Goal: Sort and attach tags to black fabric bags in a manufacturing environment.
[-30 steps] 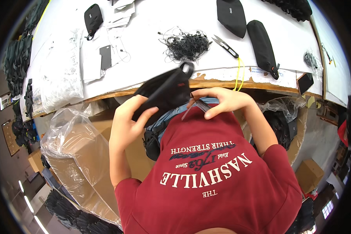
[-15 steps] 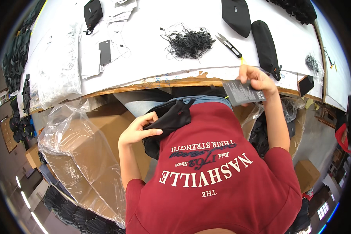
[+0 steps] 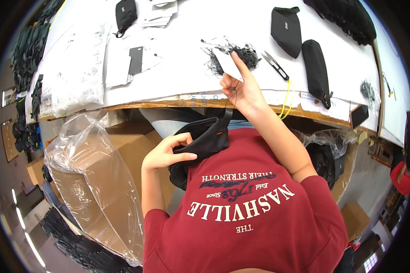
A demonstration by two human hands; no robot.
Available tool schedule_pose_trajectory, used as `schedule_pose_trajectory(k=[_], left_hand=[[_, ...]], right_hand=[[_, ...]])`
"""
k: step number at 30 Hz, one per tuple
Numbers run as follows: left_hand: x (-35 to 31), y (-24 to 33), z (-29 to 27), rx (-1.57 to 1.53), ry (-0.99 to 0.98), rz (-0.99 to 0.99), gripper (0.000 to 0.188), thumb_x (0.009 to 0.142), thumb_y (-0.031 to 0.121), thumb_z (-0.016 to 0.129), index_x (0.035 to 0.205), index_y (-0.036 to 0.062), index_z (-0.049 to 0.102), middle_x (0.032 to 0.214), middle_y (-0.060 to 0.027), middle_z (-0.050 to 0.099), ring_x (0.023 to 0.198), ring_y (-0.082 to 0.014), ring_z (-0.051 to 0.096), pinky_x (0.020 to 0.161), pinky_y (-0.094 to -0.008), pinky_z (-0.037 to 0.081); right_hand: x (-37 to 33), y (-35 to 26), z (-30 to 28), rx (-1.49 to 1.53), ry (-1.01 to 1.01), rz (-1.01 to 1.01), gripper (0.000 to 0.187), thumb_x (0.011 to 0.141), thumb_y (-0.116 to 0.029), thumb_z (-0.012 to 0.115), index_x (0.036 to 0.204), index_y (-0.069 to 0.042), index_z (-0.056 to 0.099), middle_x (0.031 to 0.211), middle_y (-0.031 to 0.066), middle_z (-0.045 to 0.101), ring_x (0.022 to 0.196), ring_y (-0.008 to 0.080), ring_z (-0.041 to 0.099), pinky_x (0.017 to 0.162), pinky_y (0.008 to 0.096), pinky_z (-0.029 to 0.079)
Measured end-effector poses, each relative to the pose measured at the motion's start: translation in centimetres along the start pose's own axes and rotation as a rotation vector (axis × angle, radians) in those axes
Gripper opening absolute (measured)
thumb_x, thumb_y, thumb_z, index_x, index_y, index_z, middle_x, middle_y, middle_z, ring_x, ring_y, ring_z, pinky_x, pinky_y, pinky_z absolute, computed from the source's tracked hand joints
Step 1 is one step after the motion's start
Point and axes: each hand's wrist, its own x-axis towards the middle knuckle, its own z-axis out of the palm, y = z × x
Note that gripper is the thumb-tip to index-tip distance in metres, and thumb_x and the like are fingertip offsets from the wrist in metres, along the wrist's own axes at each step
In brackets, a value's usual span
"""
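Note:
In my lap lies a black fabric pouch with a small orange mark and a strap loop at one corner. My left hand is closed on its near-left edge, the thumb on the outside. Over the table edge my right hand pinches a hang tag, its white face showing. A thin dark string hangs from this hand toward the pouch's loop; its exact attachment is hard to see. Just behind the tag is a tangled pile of black tag strings. Thread snips with a yellow cord lie right of the pile.
Two black pouches lie at the right of the white table and another pouch at the far left. Stacked tags sit near clear plastic bags. A phone rests at the right edge. A plastic-lined carton stands at my left.
My right hand has carried the tag leftward and up to the string pile; its white face shows instead of the dark printed one. My left hand keeps its hold on the pouch.

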Motion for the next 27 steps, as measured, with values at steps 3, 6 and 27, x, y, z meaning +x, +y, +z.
schedule_pose_trajectory(k=[3,6,27], left_hand=[[-0.3,0.0,0.3,0.001,0.012,0.005,0.027,0.079,0.012,0.075,0.08,0.0026,0.05,0.077,0.0017,0.048,0.077,-0.007,0.045,0.07,-0.0237,0.038],[-0.5,0.0,0.4,-0.009,0.031,0.01,0.025,0.079,0.012,0.075,0.08,0.0023,0.052,0.076,0.0013,0.05,0.077,-0.0068,0.045,0.07,-0.0235,0.039],[5.5,5.1,2.9,0.967,0.384,0.673,0.022,0.069,0.011,0.074,0.088,0.0066,0.063,0.135,-0.0101,0.049,0.116,-0.0331,0.049,0.094,-0.0409,0.043]], right_hand=[[0.0,0.6,0.4,-0.052,0.056,0.013,0.027,0.089,-0.042,0.063,0.096,-0.016,0.06,0.056,-0.004,0.036,0.054,0.0088,0.038,0.051,0.0232,0.032],[0.4,0.8,0.9,-0.116,0.18,0.022,0.026,0.089,-0.041,0.064,0.089,-0.016,0.062,0.053,-0.0073,0.034,0.05,0.0046,0.033,0.049,0.0207,0.028],[-6.5,-4.8,-0.6,-1.965,-0.414,-0.577,0.034,0.08,-0.04,0.069,0.07,-0.007,0.073,0.054,0.012,0.058,0.049,0.0277,0.057,0.049,0.0352,0.043]])
